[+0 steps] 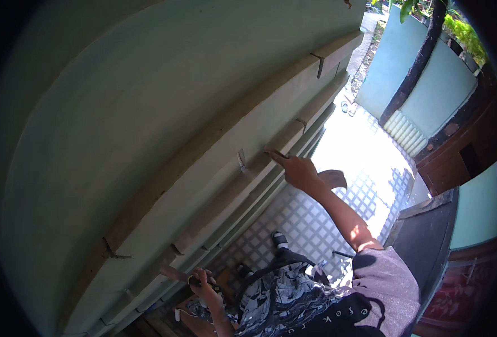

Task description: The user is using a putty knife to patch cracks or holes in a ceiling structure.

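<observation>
My right hand (300,172) reaches out to a narrow wooden ledge (217,210) on the pale green wall, index finger stretched along its surface. From behind this hand sticks out a curled brown sheet (334,180) that looks like sandpaper; the fingers gripping it are partly hidden. Lower down, near the ledge's close end, my left hand (204,282) is closed round a hand tool with a black-and-yellow handle (194,280). A flat brownish part (173,273) extends from the handle toward the ledge; whether it touches the wood I cannot tell.
Metal brackets (319,64) stick out along a thicker wooden rail (226,126) above the ledge. More rails run below it. Beneath me is a checkered tiled floor (304,219), with sandals (348,108) farther off. A dark panel (420,236) stands on the right.
</observation>
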The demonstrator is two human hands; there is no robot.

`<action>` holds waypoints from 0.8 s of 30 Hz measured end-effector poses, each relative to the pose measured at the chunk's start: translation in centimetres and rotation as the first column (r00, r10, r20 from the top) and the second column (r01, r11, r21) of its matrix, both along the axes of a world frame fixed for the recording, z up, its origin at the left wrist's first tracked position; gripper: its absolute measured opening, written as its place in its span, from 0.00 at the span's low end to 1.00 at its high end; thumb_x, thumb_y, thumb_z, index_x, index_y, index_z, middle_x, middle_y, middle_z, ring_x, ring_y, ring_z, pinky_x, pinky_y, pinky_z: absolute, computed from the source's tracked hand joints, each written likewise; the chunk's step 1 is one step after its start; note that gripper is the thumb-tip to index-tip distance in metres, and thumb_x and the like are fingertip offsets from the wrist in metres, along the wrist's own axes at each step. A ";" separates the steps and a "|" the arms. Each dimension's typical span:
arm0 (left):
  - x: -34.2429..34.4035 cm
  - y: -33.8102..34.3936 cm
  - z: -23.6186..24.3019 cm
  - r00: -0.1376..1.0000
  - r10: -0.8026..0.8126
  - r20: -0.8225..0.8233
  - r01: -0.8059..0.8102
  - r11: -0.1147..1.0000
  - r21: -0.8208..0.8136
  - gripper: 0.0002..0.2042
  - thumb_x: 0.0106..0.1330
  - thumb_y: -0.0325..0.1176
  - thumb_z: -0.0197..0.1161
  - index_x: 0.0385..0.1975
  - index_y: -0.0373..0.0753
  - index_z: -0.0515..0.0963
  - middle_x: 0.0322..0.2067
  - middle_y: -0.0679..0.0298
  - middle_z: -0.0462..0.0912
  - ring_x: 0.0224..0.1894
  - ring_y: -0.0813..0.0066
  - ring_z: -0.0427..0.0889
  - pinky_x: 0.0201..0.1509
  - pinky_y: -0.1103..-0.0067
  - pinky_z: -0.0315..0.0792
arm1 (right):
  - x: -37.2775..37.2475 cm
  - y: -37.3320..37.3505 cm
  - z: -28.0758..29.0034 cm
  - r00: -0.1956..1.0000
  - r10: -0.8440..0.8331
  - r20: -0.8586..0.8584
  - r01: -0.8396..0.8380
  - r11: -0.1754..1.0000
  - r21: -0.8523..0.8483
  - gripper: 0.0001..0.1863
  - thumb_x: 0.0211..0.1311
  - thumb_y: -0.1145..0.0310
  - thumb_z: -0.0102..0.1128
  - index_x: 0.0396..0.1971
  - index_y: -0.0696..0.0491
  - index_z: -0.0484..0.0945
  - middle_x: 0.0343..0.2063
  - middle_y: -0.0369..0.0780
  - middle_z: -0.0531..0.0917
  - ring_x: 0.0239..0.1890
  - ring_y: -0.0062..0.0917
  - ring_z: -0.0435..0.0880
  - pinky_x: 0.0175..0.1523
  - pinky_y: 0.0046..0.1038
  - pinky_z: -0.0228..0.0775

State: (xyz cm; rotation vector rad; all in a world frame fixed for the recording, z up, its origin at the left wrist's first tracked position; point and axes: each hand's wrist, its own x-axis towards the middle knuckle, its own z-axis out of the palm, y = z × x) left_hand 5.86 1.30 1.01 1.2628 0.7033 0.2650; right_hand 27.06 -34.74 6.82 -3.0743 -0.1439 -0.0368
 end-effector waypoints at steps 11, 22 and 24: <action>2.0 -5.2 -0.1 0.995 0.100 0.024 -0.099 0.994 -0.039 0.12 0.62 0.25 0.62 0.30 0.47 0.63 0.34 0.70 0.73 0.33 0.79 0.76 0.23 0.85 0.62 | 5.4 -9.2 -0.3 0.997 -0.074 -0.010 0.074 0.997 0.006 0.41 0.53 0.77 0.50 0.67 0.27 0.59 0.24 0.47 0.82 0.27 0.42 0.85 0.32 0.42 0.77; 2.5 -7.7 -0.6 0.994 0.074 0.087 -0.063 0.991 -0.119 0.12 0.61 0.23 0.64 0.30 0.46 0.65 0.35 0.69 0.75 0.34 0.77 0.78 0.22 0.85 0.63 | 3.1 -9.0 0.0 0.996 0.020 0.083 -0.038 0.973 0.227 0.31 0.56 0.74 0.54 0.61 0.36 0.69 0.36 0.46 0.83 0.35 0.42 0.84 0.38 0.42 0.77; 2.2 -7.6 -0.8 0.993 0.054 0.104 -0.042 0.993 -0.109 0.12 0.60 0.23 0.64 0.30 0.46 0.65 0.35 0.69 0.75 0.34 0.77 0.78 0.22 0.84 0.63 | 2.8 -9.2 -0.1 0.999 0.023 -0.025 -0.018 0.985 0.173 0.31 0.59 0.70 0.55 0.63 0.35 0.66 0.34 0.46 0.83 0.34 0.43 0.85 0.37 0.42 0.77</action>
